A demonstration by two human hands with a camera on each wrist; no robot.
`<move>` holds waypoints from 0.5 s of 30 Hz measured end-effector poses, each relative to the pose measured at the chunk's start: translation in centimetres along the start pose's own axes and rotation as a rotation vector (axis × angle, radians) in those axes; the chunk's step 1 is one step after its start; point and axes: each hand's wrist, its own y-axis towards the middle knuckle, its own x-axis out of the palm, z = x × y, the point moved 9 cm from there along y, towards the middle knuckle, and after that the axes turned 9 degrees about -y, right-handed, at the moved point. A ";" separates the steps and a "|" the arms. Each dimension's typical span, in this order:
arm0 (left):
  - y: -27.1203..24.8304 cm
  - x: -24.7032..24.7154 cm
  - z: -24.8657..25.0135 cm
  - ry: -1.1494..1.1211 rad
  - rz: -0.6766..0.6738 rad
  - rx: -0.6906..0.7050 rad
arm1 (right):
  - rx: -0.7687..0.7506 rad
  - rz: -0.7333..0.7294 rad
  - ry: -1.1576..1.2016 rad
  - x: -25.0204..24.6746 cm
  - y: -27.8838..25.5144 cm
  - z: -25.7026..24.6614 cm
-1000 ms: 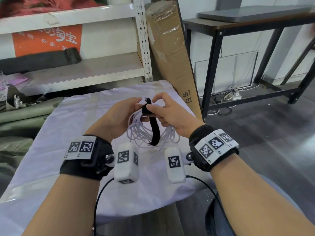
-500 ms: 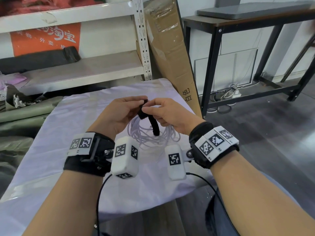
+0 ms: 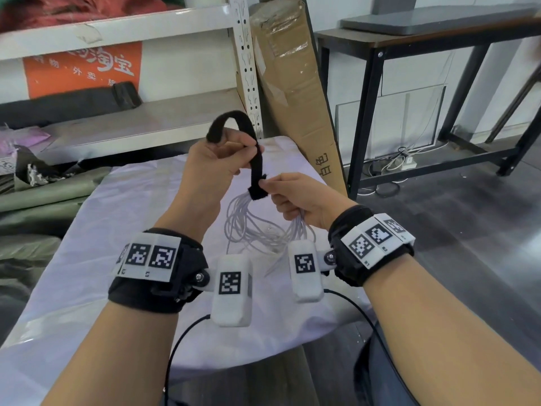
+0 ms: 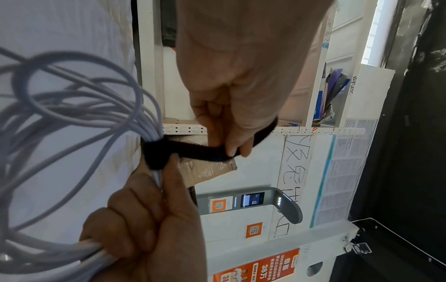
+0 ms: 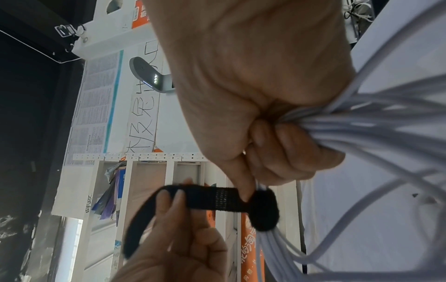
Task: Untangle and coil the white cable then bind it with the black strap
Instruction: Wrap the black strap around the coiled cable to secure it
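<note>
The white cable (image 3: 251,227) hangs as a loose coil above the cloth-covered table (image 3: 117,230). My right hand (image 3: 272,186) grips the gathered strands, its thumb pressing the black strap (image 3: 257,171) where it wraps the bundle. My left hand (image 3: 246,153) is raised and pinches the strap's free length, which arcs over its fingers. In the left wrist view the strap (image 4: 205,150) runs taut from the wrap on the cable (image 4: 72,106) to the left fingertips (image 4: 231,150). In the right wrist view the right thumb meets the strap (image 5: 263,208) beside the cable (image 5: 362,133).
A metal shelf (image 3: 146,121) stands behind the table, and a tall cardboard box (image 3: 292,83) leans at its far right corner. A black-framed table (image 3: 409,39) stands on the dark floor to the right. Green fabric (image 3: 44,200) lies along the left.
Both hands have risen with the coil. My left hand has pulled the strap's free end up and away from the right hand, so the strap no longer hangs down across the coil.
</note>
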 end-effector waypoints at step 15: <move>-1.0 2.6 -2.9 0.037 -0.182 -0.139 | 0.080 0.037 0.192 -1.0 0.5 1.2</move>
